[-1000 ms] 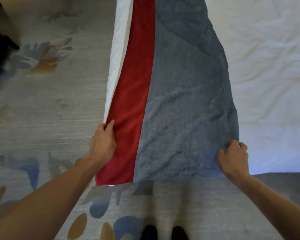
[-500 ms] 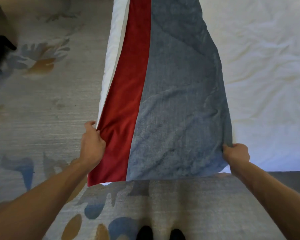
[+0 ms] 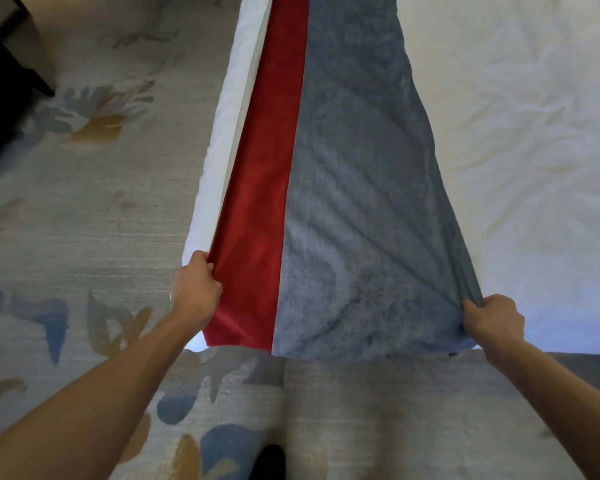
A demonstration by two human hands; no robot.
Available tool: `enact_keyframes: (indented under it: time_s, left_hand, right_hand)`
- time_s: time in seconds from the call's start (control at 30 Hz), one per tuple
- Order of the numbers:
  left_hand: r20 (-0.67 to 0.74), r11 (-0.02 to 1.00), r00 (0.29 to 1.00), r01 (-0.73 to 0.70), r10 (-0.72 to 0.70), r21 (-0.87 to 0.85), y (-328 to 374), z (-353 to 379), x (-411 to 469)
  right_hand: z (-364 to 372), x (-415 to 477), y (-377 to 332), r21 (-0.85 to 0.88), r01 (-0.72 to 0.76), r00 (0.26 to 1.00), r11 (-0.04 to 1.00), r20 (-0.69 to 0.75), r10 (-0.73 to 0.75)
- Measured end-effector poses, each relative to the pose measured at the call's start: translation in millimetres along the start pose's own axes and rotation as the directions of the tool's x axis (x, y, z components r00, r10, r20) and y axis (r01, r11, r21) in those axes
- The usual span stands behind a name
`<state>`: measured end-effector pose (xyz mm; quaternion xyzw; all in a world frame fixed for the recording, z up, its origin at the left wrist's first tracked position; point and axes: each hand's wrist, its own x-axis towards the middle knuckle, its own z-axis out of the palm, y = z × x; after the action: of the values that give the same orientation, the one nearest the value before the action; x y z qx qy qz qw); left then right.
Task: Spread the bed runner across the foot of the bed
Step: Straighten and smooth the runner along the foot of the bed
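The bed runner (image 3: 354, 202) is made of soft matt cloth: a nubby, towel-like grey-blue panel is joined to a smoother, velvety red band (image 3: 257, 220). Right of the bed runner, the bed sheet (image 3: 516, 133) is seen as creased matt white fabric. Left of it, the carpet (image 3: 84, 220) is low-piled, ribbed and matt.

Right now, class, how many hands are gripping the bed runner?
2. The left hand grips the red edge of the bed runner; the right hand grips its bunched blue-grey edge. No other hand shows.
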<state>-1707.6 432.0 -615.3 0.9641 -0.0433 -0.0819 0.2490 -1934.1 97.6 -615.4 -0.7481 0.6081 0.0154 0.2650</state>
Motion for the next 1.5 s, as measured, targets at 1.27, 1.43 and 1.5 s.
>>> enact_keyframes:
  time_s: [1.27, 1.43, 1.5]
  left_hand:
    - [0.018, 0.959, 0.96, 0.281, -0.281, -0.038, -24, 31, -36]
    - [0.015, 0.953, 0.954, 0.3, -0.3, -0.043, -28, 34, -39]
    - [0.015, 0.952, 0.953, 0.304, -0.303, -0.043, -27, 33, -43]
  right_hand:
    - [-9, 18, 59, 0.129, -0.058, 0.997, 0.99, 0.05, 0.052]
    - [-1, 13, 66, 0.134, -0.055, 0.998, 0.989, 0.048, 0.049]
    - [1, 10, 68, 0.14, -0.06, 0.997, 0.988, 0.051, 0.053]
